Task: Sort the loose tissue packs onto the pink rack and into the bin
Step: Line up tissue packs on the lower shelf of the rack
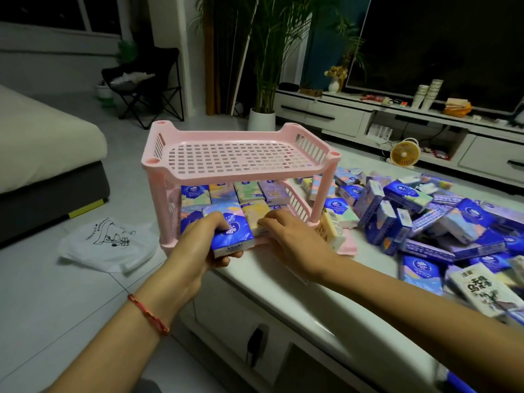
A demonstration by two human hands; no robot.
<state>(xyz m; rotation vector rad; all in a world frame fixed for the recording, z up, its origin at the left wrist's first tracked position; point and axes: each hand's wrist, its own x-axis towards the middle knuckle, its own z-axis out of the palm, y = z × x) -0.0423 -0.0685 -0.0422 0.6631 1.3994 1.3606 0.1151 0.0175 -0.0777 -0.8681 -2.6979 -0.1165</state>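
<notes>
We grip the blue Vinda tissue pack (231, 239) in our left hand (198, 245), thumb underneath and fingers curled over the top, right at the front edge of the pink rack's (235, 173) lower shelf. That shelf already carries rows of pastel packs (249, 191). Our right hand (295, 236) lies fingers-down on a yellow pack (255, 214) just beside it (gripping or only pressing, we cannot tell). Right of the rack, a heap of loose packs (425, 217) sprawls over the white table (283, 279), and a plastic bag (107, 242) lies on the floor to the left.

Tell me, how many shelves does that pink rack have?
2. The top shelf holds nothing visible; the lower shelf beneath it carries tissue packs. None seems hidden.
</notes>
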